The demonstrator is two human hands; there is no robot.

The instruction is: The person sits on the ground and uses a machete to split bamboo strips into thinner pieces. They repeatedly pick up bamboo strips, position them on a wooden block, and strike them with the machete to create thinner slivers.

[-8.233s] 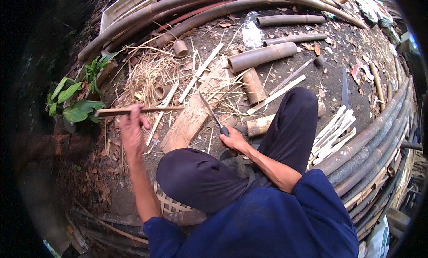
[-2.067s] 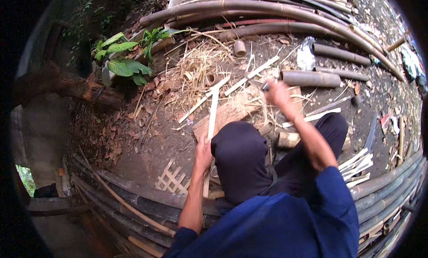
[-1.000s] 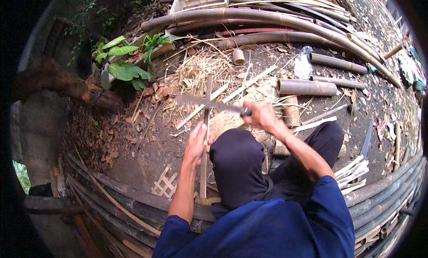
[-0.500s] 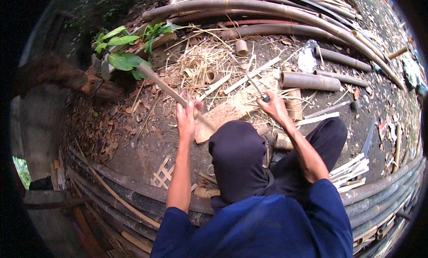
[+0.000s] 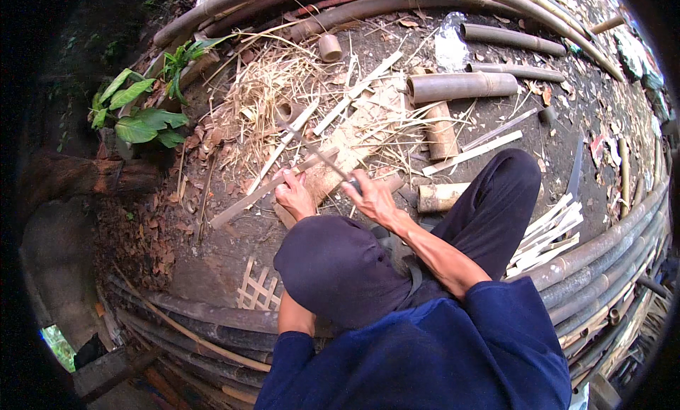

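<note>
My left hand (image 5: 296, 195) is closed around a flat bamboo strip (image 5: 244, 206), which slants from lower left to upper right over a wooden board (image 5: 365, 144). In my right hand (image 5: 375, 199) is a knife (image 5: 353, 186), gripped by its dark handle. Its thin blade points away to the upper left and crosses the strip near its far end; whether the edge touches the strip I cannot tell. Both hands are close together beyond my left knee, which hides part of my left forearm.
Pale shavings (image 5: 265, 91) lie heaped past the board. Cut bamboo tubes (image 5: 464, 88) are on the right, with split strips (image 5: 545, 240) and a saw blade (image 5: 575, 170) by my right knee. Long bamboo poles (image 5: 219, 318) run behind me. A small woven lattice (image 5: 258, 289) is at left.
The bamboo strip has swung round, from slanting up-left to slanting up-right. My right hand has brought the knife left to the strip. The whole view has shifted.
</note>
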